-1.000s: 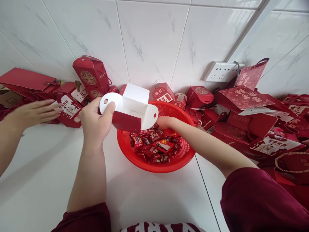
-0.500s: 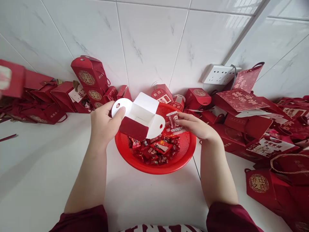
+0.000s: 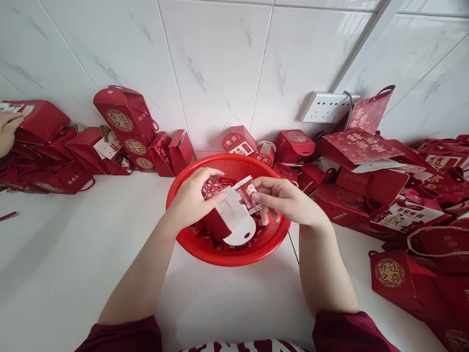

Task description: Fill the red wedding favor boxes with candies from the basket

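Over a red plastic basket [image 3: 234, 260], my left hand [image 3: 194, 200] grips a small paper candy box [image 3: 238, 225], dark red outside and white inside. Its flaps are open, and one rounded flap with a hole tilts down toward the basket. My right hand [image 3: 289, 198] pinches a red-and-white wrapped candy [image 3: 246, 194] at the box's open side. Whether the candy touches the box I cannot tell. Several wrapped candies lie in the basket, mostly hidden beneath the box and my hands.
Red gift boxes [image 3: 124, 117] stand along the tiled wall at left. More boxes [image 3: 362, 146] pile up on the right, by a white power strip [image 3: 324, 106]. Another person's hand [image 3: 8, 128] rests on a red box at far left.
My left hand has lowered the box into the basket's space and turned its opening rightward. My right hand has brought the candy left and slightly down to the box. The other person's hand has come into view.
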`<control>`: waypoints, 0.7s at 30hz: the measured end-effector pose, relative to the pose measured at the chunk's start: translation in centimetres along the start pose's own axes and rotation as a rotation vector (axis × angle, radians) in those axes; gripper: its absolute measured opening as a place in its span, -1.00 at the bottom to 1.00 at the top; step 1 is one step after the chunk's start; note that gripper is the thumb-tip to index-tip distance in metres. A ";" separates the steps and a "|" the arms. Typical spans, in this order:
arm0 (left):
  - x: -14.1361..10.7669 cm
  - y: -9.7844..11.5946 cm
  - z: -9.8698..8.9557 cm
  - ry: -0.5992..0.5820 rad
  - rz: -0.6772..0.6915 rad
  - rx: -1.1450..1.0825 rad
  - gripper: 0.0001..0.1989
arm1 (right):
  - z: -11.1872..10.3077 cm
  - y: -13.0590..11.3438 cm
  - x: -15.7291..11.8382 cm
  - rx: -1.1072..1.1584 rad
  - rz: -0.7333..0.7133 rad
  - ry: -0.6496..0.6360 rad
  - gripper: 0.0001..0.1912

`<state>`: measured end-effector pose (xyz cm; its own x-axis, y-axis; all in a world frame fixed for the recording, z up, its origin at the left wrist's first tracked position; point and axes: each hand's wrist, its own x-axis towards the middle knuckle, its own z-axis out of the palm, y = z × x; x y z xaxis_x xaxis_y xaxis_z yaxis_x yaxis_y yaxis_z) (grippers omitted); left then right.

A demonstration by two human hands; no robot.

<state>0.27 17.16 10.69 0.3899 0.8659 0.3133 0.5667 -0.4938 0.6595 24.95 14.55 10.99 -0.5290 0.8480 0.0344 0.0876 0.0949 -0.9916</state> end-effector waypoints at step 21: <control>-0.8 1.9 -0.4 -0.088 -0.069 -0.166 -0.64 | 1.0 0.3 -0.2 -0.156 -0.239 -0.031 -0.60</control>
<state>0.70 15.57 11.95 0.4204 0.8834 0.2072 0.4699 -0.4073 0.7831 24.21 13.89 10.55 -0.5757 0.7756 0.2588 0.0845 0.3712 -0.9247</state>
